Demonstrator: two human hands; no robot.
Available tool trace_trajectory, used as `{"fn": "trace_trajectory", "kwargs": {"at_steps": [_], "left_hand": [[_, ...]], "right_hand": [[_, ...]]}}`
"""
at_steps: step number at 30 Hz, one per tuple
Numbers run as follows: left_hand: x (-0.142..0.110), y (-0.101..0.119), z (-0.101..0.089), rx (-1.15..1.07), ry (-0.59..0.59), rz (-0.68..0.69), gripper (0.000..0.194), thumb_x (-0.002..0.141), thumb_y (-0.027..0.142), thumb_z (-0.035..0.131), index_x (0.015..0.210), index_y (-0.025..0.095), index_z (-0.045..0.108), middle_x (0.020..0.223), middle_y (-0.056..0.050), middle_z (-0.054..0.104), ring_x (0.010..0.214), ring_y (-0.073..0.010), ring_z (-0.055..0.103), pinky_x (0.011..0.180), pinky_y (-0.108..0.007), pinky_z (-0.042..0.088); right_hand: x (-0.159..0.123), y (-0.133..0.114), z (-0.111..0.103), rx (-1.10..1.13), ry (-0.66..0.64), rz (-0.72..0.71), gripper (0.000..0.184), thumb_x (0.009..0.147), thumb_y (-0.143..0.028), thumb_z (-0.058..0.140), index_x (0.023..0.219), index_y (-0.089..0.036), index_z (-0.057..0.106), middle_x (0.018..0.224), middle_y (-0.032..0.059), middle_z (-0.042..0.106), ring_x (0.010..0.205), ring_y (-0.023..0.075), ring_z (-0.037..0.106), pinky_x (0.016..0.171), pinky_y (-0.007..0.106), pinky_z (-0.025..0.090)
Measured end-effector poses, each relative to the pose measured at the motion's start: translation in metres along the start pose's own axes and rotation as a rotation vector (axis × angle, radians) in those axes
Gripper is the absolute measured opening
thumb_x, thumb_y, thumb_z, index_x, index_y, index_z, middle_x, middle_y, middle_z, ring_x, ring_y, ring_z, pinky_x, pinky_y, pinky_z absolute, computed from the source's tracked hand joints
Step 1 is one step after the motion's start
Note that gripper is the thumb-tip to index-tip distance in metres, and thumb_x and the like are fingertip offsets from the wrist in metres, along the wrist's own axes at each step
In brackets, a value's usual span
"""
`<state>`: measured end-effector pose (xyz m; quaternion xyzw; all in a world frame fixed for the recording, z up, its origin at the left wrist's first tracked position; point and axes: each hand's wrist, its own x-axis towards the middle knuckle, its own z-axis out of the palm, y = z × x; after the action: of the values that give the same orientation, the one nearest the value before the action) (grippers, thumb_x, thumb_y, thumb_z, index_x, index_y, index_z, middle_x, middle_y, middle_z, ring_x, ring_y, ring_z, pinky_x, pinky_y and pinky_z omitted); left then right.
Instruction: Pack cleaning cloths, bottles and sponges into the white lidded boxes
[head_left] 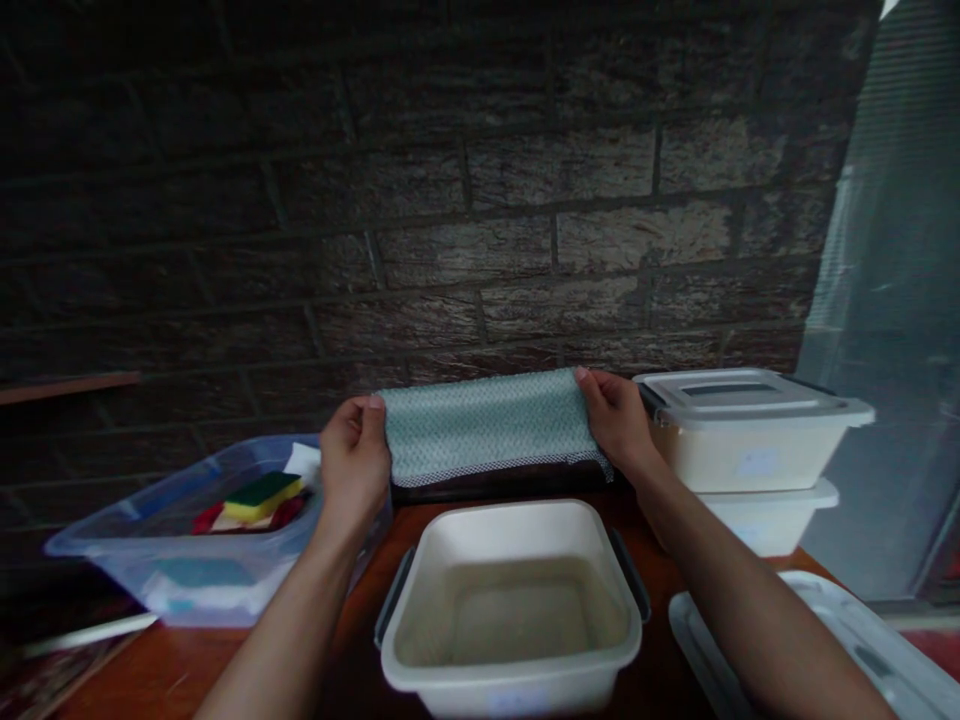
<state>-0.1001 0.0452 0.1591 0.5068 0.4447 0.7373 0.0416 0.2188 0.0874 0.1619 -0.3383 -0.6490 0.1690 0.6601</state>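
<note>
A pale green, textured mesh cloth (487,422) is stretched between my two hands, held up behind the white tub. My left hand (354,455) pinches its upper left corner, and my right hand (615,418) grips the upper right corner. The lower edge of the cloth hangs loose and shows an open net weave. Below it, on the table, stands a white plastic tub (511,680) with dark side handles. Cloudy water (525,610) appears to fill part of the tub.
At left, a clear bluish bin (97,545) holds a green and yellow sponge (261,497) and folded cloths. Two stacked white boxes (750,440) stand at right, near a loose lid (862,640). A brick wall (480,200) rises behind the wooden table (150,670).
</note>
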Motion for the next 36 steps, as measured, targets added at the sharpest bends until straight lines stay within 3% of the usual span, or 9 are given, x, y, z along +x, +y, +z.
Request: {"fn": "trace_trajectory", "kwargs": {"at_steps": [7,14,18,23,27,29,31,34,36], "left_hand": [[-0.005,0.007,0.004,0.113,-0.07,0.066,0.028,0.098,0.044,0.051,0.087,0.02,0.056,0.07,0.002,0.05,0.064,-0.0143,0.047,0.059,-0.024,0.037],[-0.013,-0.015,0.014,0.207,-0.383,0.007,0.028,0.093,0.044,0.056,0.08,0.02,0.061,0.064,0.002,0.056,0.058,-0.0167,0.053,0.054,-0.026,0.038],[-0.019,-0.016,0.018,0.252,-0.56,-0.013,0.026,0.089,0.042,0.062,0.078,0.019,0.067,0.063,0.0,0.063,0.058,-0.0197,0.061,0.057,-0.029,0.047],[-0.032,0.028,0.013,0.183,-0.562,0.076,0.027,0.091,0.041,0.065,0.106,0.02,0.073,0.11,-0.009,0.074,0.104,-0.0255,0.068,0.095,-0.037,0.051],[-0.058,0.073,0.014,-0.145,-0.731,-0.011,0.037,0.093,0.04,0.067,0.128,0.025,0.068,0.129,-0.009,0.071,0.123,-0.0256,0.064,0.108,-0.038,0.047],[-0.071,0.082,0.018,-0.215,-0.794,-0.049,0.045,0.091,0.039,0.071,0.134,0.025,0.065,0.128,-0.01,0.071,0.122,-0.0271,0.065,0.106,-0.039,0.05],[-0.08,0.083,0.023,-0.233,-0.861,-0.089,0.041,0.091,0.039,0.071,0.129,0.024,0.068,0.121,-0.01,0.074,0.114,-0.028,0.068,0.097,-0.039,0.054],[-0.084,0.078,0.027,-0.176,-0.917,-0.113,0.023,0.092,0.039,0.068,0.101,0.02,0.076,0.096,-0.007,0.077,0.09,-0.0237,0.069,0.078,-0.033,0.055],[-0.082,0.075,0.027,-0.144,-0.893,-0.115,0.022,0.092,0.038,0.069,0.085,0.018,0.074,0.082,-0.004,0.073,0.077,-0.0192,0.065,0.068,-0.028,0.051]], "right_hand": [[-0.007,-0.014,0.0,0.018,0.031,-0.055,0.047,0.097,-0.057,0.057,0.071,-0.017,0.059,0.063,-0.0024,0.042,0.062,0.0138,0.038,0.056,0.028,0.03],[-0.013,-0.039,-0.01,0.214,-0.071,0.063,0.046,0.095,-0.056,0.061,0.068,-0.018,0.058,0.063,-0.0006,0.052,0.059,0.0141,0.047,0.055,0.027,0.036],[-0.015,-0.055,-0.016,0.252,-0.118,0.107,0.046,0.094,-0.055,0.063,0.068,-0.018,0.063,0.064,0.0016,0.06,0.059,0.0149,0.051,0.055,0.027,0.04],[-0.026,-0.074,-0.014,0.257,-0.312,0.177,0.049,0.095,-0.057,0.06,0.066,-0.017,0.06,0.058,0.0003,0.055,0.051,0.0127,0.045,0.047,0.026,0.033],[-0.039,-0.083,-0.006,0.271,-0.527,0.151,0.048,0.097,-0.055,0.057,0.068,-0.018,0.058,0.058,-0.0032,0.047,0.051,0.01,0.037,0.046,0.024,0.029],[-0.044,-0.084,-0.001,0.267,-0.623,0.101,0.045,0.097,-0.053,0.058,0.072,-0.017,0.061,0.062,-0.0031,0.049,0.055,0.0102,0.038,0.049,0.024,0.031],[-0.048,-0.084,0.003,0.251,-0.688,0.07,0.043,0.097,-0.052,0.058,0.073,-0.017,0.062,0.064,-0.0031,0.049,0.057,0.0104,0.038,0.051,0.024,0.032],[-0.051,-0.081,0.008,0.196,-0.722,0.062,0.044,0.099,-0.051,0.054,0.073,-0.017,0.06,0.064,-0.0032,0.048,0.057,0.0102,0.037,0.05,0.023,0.031],[-0.053,-0.079,0.01,0.173,-0.691,0.062,0.041,0.099,-0.049,0.054,0.075,-0.017,0.06,0.064,-0.0033,0.049,0.056,0.01,0.038,0.048,0.023,0.029]]}}
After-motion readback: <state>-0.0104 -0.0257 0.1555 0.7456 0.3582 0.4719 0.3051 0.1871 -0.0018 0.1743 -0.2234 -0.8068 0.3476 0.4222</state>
